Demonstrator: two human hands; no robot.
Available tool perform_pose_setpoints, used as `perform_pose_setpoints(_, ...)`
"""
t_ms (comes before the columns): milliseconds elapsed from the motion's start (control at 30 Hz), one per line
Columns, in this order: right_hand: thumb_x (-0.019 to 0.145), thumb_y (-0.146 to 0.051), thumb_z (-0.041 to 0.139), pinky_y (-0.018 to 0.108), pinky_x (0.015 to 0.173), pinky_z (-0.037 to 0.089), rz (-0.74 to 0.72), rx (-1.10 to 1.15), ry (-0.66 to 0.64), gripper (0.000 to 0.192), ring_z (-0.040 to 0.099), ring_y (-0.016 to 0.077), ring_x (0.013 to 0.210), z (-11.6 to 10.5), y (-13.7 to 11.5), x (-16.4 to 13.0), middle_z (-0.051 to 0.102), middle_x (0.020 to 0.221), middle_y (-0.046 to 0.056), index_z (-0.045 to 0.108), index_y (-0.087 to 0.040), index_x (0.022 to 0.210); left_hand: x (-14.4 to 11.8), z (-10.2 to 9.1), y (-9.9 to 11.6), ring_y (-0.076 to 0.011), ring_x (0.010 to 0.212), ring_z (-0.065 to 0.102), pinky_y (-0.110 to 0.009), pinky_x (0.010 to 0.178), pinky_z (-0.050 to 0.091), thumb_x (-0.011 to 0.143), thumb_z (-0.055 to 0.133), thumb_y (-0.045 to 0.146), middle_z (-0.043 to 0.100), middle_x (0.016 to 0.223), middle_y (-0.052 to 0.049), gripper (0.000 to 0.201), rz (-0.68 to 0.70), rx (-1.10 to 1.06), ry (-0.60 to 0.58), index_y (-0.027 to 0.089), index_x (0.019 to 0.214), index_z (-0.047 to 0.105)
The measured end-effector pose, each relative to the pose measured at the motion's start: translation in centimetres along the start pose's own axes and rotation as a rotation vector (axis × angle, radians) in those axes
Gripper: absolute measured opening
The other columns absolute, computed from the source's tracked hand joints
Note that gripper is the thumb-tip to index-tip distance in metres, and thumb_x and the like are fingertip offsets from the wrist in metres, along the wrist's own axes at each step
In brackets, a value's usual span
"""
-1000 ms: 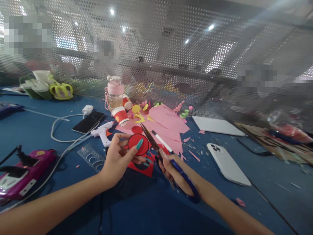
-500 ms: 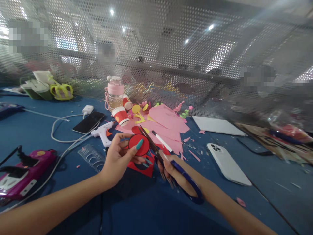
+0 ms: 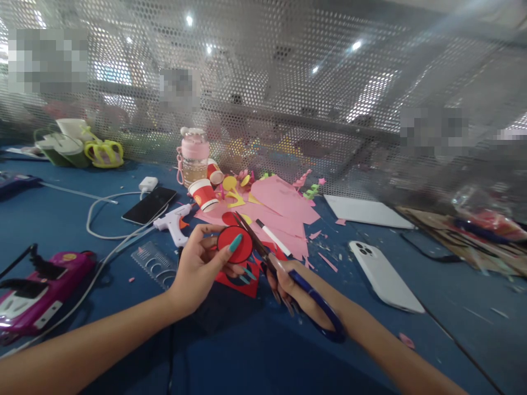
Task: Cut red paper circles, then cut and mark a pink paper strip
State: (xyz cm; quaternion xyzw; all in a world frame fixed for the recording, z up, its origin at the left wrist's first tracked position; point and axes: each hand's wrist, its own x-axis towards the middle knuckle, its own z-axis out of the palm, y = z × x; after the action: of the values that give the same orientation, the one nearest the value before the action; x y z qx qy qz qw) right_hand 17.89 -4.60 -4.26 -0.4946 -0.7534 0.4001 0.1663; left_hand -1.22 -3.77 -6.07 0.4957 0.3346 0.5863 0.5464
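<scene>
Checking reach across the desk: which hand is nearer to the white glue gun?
Left. The left hand, pinching a red paper circle, sits just beside the white glue gun; the right hand, gripping blue-handled scissors, lies farther off, beyond the circle.

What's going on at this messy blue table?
A person is cutting paper. Their left hand pinches a red paper circle with a dark outline, while the right hand works blue-handled scissors, blades at the circle's right edge. Under the hands lies a red sheet with a round hole cut in it. Pink paper, a white glue gun, a marker, a red cup and two phones lie around them.
</scene>
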Motion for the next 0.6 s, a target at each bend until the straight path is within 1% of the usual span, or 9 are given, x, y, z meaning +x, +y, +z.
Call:
perform_pose_setpoints(133,0.085,-0.073,0.015,0.027,0.046,0.043,0.013,0.005,0.015,0.060,0.050,0.0133,0.039,0.09,0.01,0.06,0.041,0.041,-0.004,0.040,-0.023,0.063,0.04,-0.01,0.01,-0.0171,0.049,0.069,-0.021,0.045,0.059,0.073,0.071,0.029,0.070,0.068,0.000,0.034,-0.005,0.017,-0.004,0.019,0.091,0.044)
perform_pose_setpoints(267,0.078,-0.080,0.013,0.025,0.044,0.041,0.035,-0.017,0.045,0.065,0.048,0.0118,0.036,0.22,0.36,0.24,0.042,0.040,-0.005,0.040,-0.022,0.062,0.07,0.01,0.09,-0.0161,0.047,0.069,-0.020,0.044,0.058,0.072,0.072,0.029,0.070,0.067,0.001,0.034,-0.016,0.010,-0.006,0.018,0.091,0.045)
perform_pose_setpoints(333,0.080,-0.078,0.015,0.025,0.046,0.042,0.029,-0.029,0.049,0.064,0.049,0.0119,0.038,0.14,0.44,0.20,0.043,0.041,-0.004,0.041,-0.022,0.062,0.07,0.03,0.13,-0.0147,0.046,0.068,-0.018,0.044,0.057,0.072,0.072,0.029,0.070,0.065,0.001,0.034,-0.013,-0.001,-0.005,0.018,0.090,0.046)
perform_pose_setpoints(433,0.084,-0.073,0.018,0.026,0.049,0.042,0.016,-0.002,0.022,0.061,0.052,0.0126,0.041,-0.11,0.29,0.01,0.046,0.043,-0.004,0.042,-0.022,0.064,0.06,0.07,0.13,-0.0138,0.046,0.068,-0.016,0.044,0.057,0.073,0.072,0.029,0.070,0.065,0.001,0.034,-0.011,-0.011,-0.007,0.017,0.091,0.046)
perform_pose_setpoints(600,0.088,-0.068,0.022,0.029,0.052,0.042,0.018,0.031,-0.003,0.056,0.052,0.0142,0.043,-0.36,-0.04,-0.12,0.045,0.043,-0.003,0.044,-0.022,0.063,0.07,0.07,0.11,-0.0144,0.046,0.068,-0.017,0.043,0.057,0.072,0.072,0.029,0.069,0.065,0.001,0.034,-0.009,-0.008,-0.003,0.017,0.091,0.047)
